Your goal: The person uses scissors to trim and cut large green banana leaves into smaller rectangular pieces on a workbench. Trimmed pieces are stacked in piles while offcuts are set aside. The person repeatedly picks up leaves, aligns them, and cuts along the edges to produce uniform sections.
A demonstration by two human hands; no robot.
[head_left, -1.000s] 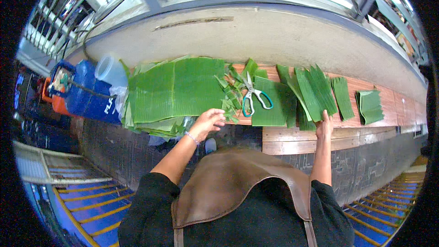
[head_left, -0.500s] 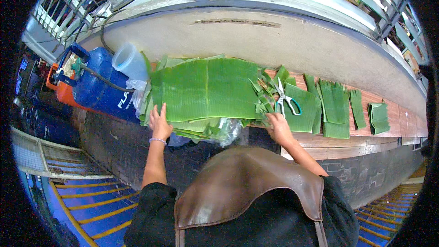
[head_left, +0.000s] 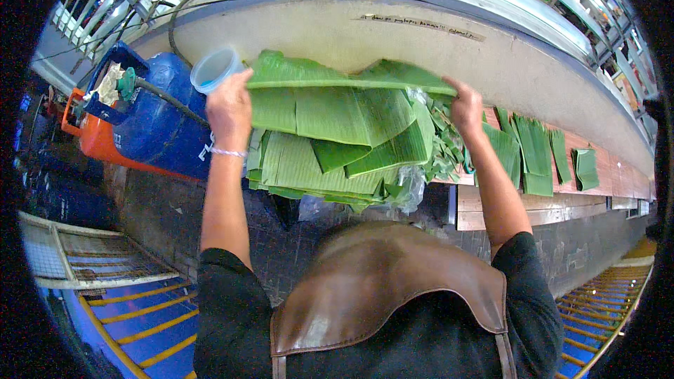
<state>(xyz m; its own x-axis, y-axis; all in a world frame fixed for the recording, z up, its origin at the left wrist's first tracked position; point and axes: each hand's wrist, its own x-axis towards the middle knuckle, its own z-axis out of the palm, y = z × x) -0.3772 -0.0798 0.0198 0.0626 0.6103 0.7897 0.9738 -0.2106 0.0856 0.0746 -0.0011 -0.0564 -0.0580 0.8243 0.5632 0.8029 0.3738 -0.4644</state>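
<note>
Raised over the stack, a wide banana leaf (head_left: 302,74) is stretched between my two hands, its thick pale edge running across. My left hand (head_left: 230,111) is closed on its left end, near the translucent tub. At the other end, my right hand (head_left: 466,109) pinches the leaf's corner. Beneath lies a pile of cut banana leaf pieces (head_left: 295,158), several of them overlapping at angles. Leaf scraps (head_left: 444,137) gather beside the pile, next to my right forearm. The scissors are mostly hidden behind that arm.
Blue gas cylinders (head_left: 158,105) with a hose stand at the left, with a translucent tub (head_left: 214,70) beside them. Trimmed leaf stacks (head_left: 533,154) lie along the wooden bench (head_left: 621,175) at right. A pale wall (head_left: 316,24) rises behind. Clear plastic (head_left: 413,189) hangs off the pile's front.
Both hands have moved up and away from me, lifting the top leaf by its ends. More leaves underneath are exposed. My view has shifted slightly, and my right arm now covers the scissors.
</note>
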